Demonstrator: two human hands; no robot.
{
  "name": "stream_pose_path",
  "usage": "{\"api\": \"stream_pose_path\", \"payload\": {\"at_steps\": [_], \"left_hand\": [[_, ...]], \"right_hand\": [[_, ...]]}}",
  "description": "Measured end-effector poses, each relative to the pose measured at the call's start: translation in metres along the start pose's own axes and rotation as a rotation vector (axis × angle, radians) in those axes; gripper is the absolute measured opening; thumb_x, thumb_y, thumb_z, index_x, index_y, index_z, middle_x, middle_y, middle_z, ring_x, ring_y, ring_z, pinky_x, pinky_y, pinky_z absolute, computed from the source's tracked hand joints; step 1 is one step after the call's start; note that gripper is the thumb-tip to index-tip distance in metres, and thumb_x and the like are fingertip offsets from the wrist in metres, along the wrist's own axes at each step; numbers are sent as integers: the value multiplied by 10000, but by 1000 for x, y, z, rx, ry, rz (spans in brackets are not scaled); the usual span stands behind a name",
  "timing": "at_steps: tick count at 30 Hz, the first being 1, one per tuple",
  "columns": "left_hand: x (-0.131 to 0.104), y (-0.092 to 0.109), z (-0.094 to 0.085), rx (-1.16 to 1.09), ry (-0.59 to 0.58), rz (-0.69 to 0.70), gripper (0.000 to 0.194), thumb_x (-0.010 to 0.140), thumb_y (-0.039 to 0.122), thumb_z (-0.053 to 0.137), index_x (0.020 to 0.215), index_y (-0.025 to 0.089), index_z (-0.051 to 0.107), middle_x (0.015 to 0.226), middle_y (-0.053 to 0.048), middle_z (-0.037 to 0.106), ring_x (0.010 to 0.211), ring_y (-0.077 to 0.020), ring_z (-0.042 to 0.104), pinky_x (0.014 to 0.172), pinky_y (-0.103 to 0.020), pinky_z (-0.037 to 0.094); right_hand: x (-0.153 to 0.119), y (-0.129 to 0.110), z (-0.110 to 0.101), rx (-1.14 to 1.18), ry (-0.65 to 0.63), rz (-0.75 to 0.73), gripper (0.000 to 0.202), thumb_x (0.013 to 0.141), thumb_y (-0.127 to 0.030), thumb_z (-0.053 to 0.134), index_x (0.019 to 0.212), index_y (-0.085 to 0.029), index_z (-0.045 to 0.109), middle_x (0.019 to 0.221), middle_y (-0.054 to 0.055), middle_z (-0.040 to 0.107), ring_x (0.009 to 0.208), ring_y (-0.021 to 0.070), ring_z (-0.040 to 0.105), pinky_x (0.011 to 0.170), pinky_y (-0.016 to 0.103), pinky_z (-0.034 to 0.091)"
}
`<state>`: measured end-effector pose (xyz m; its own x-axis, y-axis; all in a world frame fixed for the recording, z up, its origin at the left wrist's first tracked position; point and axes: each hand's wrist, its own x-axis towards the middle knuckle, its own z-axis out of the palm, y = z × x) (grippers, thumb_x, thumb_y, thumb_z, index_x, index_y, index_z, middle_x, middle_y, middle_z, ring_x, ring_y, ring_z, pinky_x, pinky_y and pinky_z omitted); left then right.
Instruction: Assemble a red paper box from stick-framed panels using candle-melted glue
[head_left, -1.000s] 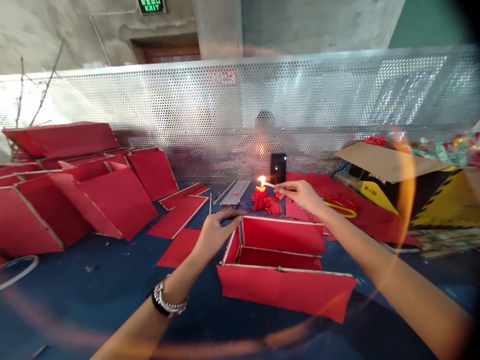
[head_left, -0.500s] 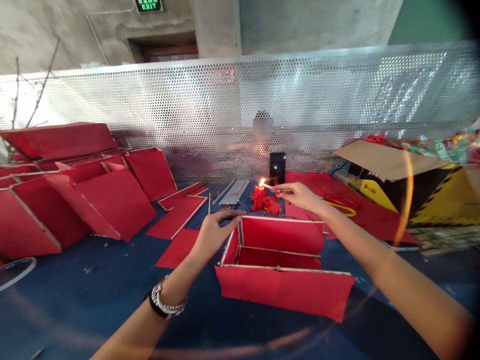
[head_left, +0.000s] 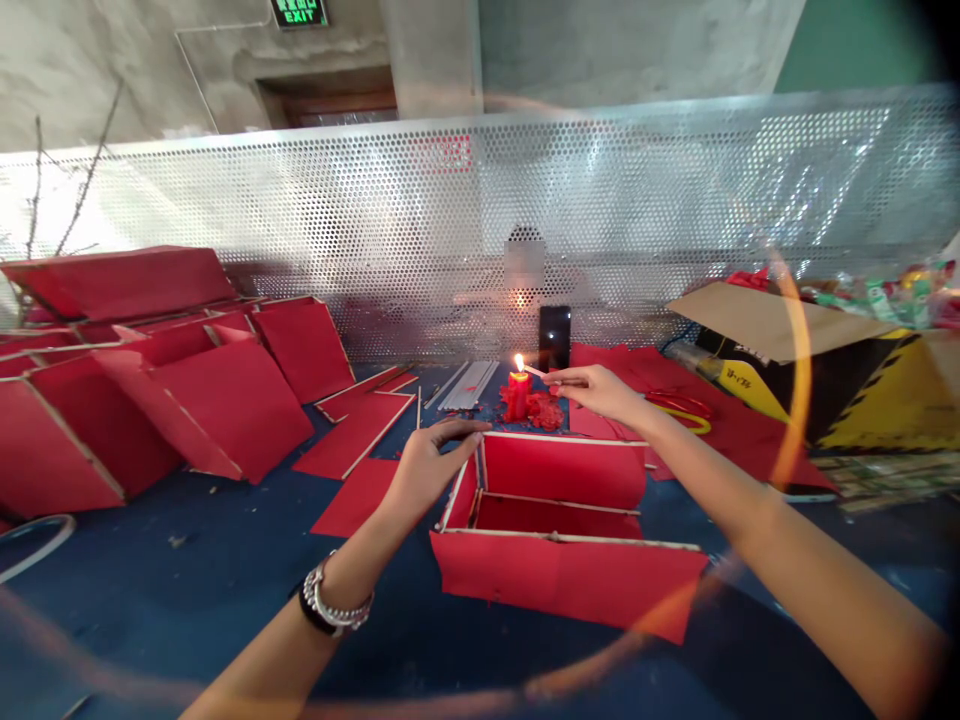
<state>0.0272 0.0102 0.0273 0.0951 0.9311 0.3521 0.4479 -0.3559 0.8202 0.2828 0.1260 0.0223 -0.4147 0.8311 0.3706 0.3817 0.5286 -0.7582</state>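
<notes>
A lit red candle (head_left: 518, 398) stands upright at the centre, with red wax around its base. My right hand (head_left: 596, 390) pinches a thin pale stick (head_left: 535, 372), whose tip is close beside the candle flame. In front lies an open red paper frame (head_left: 570, 580) edged with pale strips. The fingers and thumb of my left hand (head_left: 439, 460) close on its far left corner. A bracelet and a dark band are on my left wrist.
Several red paper boxes (head_left: 217, 400) are piled at the left on the blue table (head_left: 225, 590). Behind the candle stand a black phone (head_left: 555, 336) and a perforated metal screen (head_left: 360, 230). Red sheets, yellow-handled scissors (head_left: 686, 420) and a yellow-black carton (head_left: 862, 400) are at the right.
The stick's tip has come slightly away from the flame, to its lower right. My left hand and the red frame have stayed in place.
</notes>
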Motion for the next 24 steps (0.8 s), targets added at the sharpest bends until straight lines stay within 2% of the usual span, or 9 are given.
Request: {"api": "stream_pose_path", "payload": {"at_steps": [9,24], "left_hand": [[-1,4,-1,8,-8,8,230,786,292,566,916,155,697,932,-47,709,904,-180,632,829,-256,465],[-1,2,-2,15,-9,5,224,786,298,566,908,163,696,914,-42,712,888,-183,635,826,-268,467]], "right_hand": [[-2,-2,0,-31,-17,11,357,757,-73,516,1039,-233,666,1054,39,675,952,207,638,840,359,511],[-1,0,0,-11,-36,7,319,769,-99,545,1029,-241,663,1042,21,679,968,194,632,903,376,483]]}}
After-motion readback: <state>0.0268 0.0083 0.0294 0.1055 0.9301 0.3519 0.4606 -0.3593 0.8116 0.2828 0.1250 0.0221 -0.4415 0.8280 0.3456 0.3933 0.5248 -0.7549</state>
